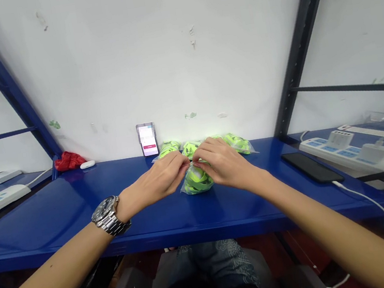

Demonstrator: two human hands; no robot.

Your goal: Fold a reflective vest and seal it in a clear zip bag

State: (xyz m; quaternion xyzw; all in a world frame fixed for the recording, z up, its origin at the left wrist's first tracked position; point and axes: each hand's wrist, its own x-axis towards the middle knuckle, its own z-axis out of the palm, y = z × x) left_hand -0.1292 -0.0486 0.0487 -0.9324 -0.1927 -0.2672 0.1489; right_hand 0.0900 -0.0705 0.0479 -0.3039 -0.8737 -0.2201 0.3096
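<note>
A clear plastic bag (197, 182) stuffed with neon-green strips sits on the blue table. Both hands meet at its top edge. My left hand (167, 171), with a metal watch (108, 214) on its wrist, pinches the upper edge from the left. From the right, my right hand (220, 161) pinches the same edge, its fingertips close to the left ones. Behind the hands lie more clear bags with neon-green contents, one at the left (170, 147) and one at the right (239, 142); my fingers partly hide those between.
Against the wall leans a lit phone (148, 140). A red crumpled bag (68, 160) and a white case (87, 164) lie at the back left. To the right are a black phone (312, 167) on a white cable and a power strip (355, 151). Blue table edge (199, 233) runs in front.
</note>
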